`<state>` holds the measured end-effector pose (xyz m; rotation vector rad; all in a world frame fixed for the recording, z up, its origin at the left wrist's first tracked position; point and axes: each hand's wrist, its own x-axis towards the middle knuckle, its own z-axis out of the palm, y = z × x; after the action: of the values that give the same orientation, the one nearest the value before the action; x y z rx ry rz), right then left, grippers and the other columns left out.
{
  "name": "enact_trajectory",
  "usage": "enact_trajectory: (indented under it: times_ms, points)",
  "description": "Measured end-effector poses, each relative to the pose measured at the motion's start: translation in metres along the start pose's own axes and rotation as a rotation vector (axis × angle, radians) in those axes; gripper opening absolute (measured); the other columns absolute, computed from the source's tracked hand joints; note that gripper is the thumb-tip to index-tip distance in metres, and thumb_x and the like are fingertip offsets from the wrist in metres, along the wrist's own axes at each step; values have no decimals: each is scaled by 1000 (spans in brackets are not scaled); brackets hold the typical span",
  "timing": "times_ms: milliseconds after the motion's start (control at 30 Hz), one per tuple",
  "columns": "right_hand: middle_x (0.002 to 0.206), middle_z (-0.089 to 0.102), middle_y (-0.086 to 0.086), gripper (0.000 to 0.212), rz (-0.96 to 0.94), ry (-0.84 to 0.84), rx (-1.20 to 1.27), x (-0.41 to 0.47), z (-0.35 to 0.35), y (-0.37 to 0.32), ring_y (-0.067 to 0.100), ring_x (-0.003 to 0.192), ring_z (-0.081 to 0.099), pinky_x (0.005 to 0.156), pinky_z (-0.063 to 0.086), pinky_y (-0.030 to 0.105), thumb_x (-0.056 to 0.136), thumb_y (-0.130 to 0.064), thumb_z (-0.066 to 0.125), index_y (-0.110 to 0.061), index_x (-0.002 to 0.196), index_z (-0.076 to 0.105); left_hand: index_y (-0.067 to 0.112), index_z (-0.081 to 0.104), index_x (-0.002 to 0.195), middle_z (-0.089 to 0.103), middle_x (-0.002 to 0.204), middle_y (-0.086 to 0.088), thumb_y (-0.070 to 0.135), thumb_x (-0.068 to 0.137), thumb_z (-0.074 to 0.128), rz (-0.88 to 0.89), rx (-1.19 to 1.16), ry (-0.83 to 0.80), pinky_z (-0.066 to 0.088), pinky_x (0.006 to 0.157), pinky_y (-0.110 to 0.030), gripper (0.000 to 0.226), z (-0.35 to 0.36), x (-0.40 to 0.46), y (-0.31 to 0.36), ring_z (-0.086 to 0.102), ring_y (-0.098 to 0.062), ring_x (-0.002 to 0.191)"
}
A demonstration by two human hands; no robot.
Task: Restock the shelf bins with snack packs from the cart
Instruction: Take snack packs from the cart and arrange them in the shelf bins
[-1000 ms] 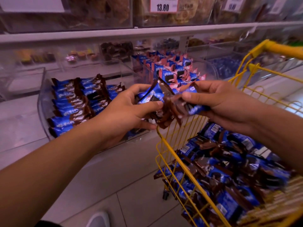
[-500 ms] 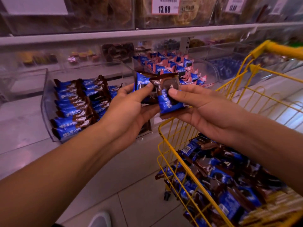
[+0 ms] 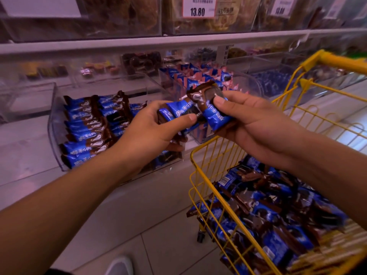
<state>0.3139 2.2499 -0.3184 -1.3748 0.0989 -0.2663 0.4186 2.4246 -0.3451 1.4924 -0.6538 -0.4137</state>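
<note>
Two snack packs [image 3: 198, 110] now lower, overlapping.

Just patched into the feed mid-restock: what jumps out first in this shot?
Dead centre, the left hand and right hand each grip blue and brown snack packs, held together in front of the shelf. Lower right, the yellow wire cart is heaped with the same packs. To the left, a clear shelf bin holds neat rows of them, and a 13.80 price tag hangs above.
</note>
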Motion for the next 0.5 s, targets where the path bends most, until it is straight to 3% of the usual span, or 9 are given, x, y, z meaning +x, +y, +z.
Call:
enact_trajectory:
  times_ms: [167, 267, 333, 433, 500]
  points:
    - [103, 74, 14, 24, 38, 88, 131, -3, 6, 3, 21, 86, 72, 69, 60, 31, 93, -18, 62, -7, 115, 63, 14, 63, 118, 74, 101, -12, 32, 68, 78, -12, -89, 9, 56, 55, -25, 55, 10, -1, 2, 75, -24, 80]
    - [84, 74, 5, 26, 56, 119, 90, -3, 6, 5, 9, 63, 68, 48, 49, 17, 87, -24, 68, -10, 108, 68, 16, 63, 116, 73, 103, -12, 22, 80, 76, 7, -50, 53, 58, 58, -26, 39, 12, -1, 1, 75, -24, 84]
    - [77, 70, 2, 22, 76, 95, 183, -2, 5, 7, 6, 54, 63, 44, 45, 15, 84, -25, 68, -11, 102, 67, 16, 61, 119, 72, 104, -13, 17, 84, 75, 26, -43, 65, 59, 60, -28, 38, 14, -1, 0, 75, -23, 82]
    - [86, 74, 7, 38, 64, 45, 240, -2, 4, 8, 13, 66, 70, 56, 54, 21, 75, -24, 72, -13, 110, 62, 21, 52, 129, 67, 112, -11, 10, 86, 72, 64, -63, 70, 60, 61, -30, 48, 16, -2, -1, 75, -24, 79]
    - [100, 75, 13, 43, -7, 43, 94, -1, -1, 11, 25, 81, 75, 64, 58, 27, 77, -21, 74, -15, 117, 60, 21, 49, 131, 64, 114, -10, 7, 87, 70, 101, -18, 59, 59, 61, -29, 51, 15, -2, 0, 75, -22, 80]
